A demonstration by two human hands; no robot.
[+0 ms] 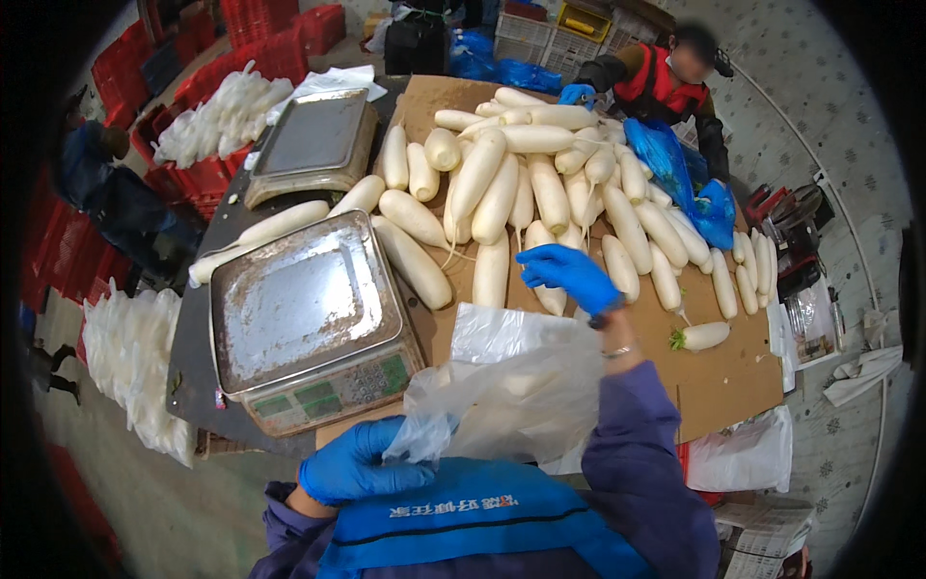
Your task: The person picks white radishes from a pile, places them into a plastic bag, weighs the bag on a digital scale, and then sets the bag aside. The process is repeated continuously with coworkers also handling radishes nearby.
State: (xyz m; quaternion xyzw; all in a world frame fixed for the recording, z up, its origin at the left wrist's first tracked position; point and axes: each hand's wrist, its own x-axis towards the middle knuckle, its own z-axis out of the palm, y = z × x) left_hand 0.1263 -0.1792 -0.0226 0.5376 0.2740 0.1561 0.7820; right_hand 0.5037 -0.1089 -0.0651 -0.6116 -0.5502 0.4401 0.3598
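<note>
My left hand [367,463], in a blue glove, grips the edge of a clear plastic bag [532,405] at the table's near edge. Pale shapes show dimly through the bag, too blurred to name. My right hand [568,279], also gloved in blue, is over a white radish [544,289] at the near side of a large heap of white radishes [495,203]. Its fingers are partly bent; whether they touch the radish cannot be told. A flat stack of plastic bags [492,331] lies just below the heap. One short radish with green leaf stubs [705,336] lies apart at the right.
A weighing scale with a worn metal pan [307,304] stands at the left, a second scale [311,134] behind it. Across the table a co-worker [662,83] in blue gloves handles a blue plastic bag [662,163]. Red crates [253,54] and bagged radishes [134,362] stand at the left.
</note>
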